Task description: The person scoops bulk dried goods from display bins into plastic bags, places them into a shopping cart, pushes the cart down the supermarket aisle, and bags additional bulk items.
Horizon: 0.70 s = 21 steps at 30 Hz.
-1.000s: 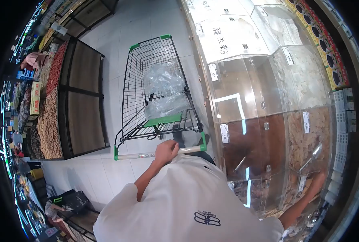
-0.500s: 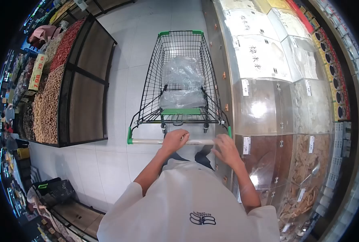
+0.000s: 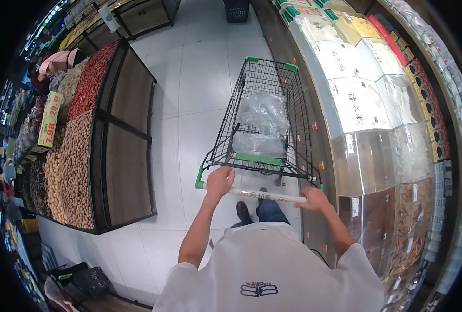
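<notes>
Relative to the head view half a second earlier, the left hand [image 3: 220, 182] sits farther out along the handle [image 3: 262, 195], and the shopping cart [image 3: 302, 135] appears farther right and slanted. Head view, present moment: both hands rest on the pale handle, one near each end. Left fingers are curled narrowly around the bar; right hand [image 3: 315, 199] likewise closes on it (its fingertips beneath the bar are partly hidden). Directly ahead of the wearer, the black wire cart stands on the tiled floor [image 3: 202, 78], near the row of bins at right. Within its basket lie crumpled clear plastic bags [image 3: 262, 114], just beyond a green panel [image 3: 260, 159]. Below the handle, a dark shoe [image 3: 243, 212] is visible.

Along the right side run white bins [image 3: 357, 104] bearing handwritten characters, followed by a clear-covered bin [image 3: 371, 218] of reddish-brown contents. At left, a display stand [image 3: 129, 104] with wood-toned panels carries red goods [image 3: 92, 78] and round tan goods [image 3: 70, 171], beside a price sign [image 3: 48, 119]. Farther back, another person [image 3: 60, 61] in pink bends over the display.
</notes>
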### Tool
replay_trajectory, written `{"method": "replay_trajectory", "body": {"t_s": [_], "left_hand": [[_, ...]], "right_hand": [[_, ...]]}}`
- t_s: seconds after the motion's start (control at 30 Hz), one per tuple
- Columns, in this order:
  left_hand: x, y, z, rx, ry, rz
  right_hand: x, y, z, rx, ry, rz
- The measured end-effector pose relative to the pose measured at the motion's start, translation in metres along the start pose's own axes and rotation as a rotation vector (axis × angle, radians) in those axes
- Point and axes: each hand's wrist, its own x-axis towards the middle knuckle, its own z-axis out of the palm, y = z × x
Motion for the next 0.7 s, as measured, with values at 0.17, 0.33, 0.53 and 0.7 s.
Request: {"method": "replay_trajectory", "body": {"t_s": [0.17,0.33,0.53,0.7], "left_hand": [[0.069,-0.044,-0.054,0.017,-0.056,-0.046],[0.137,-0.091,-0.090,0.100,0.096,-0.032],[0.202,-0.138,-0.138,0.372,0.341,0.014],[0.270,-0.170,-0.154,0.365,0.382,-0.041]], "right_hand": [[0.050,-0.045,0.008,0.157,0.308,0.040],[0.123,-0.089,0.019,-0.001,0.724,0.308],[0.203,-0.118,0.036,0.337,0.647,0.679],[0.262,-0.145,0.024,0.362,0.427,0.880]]}}
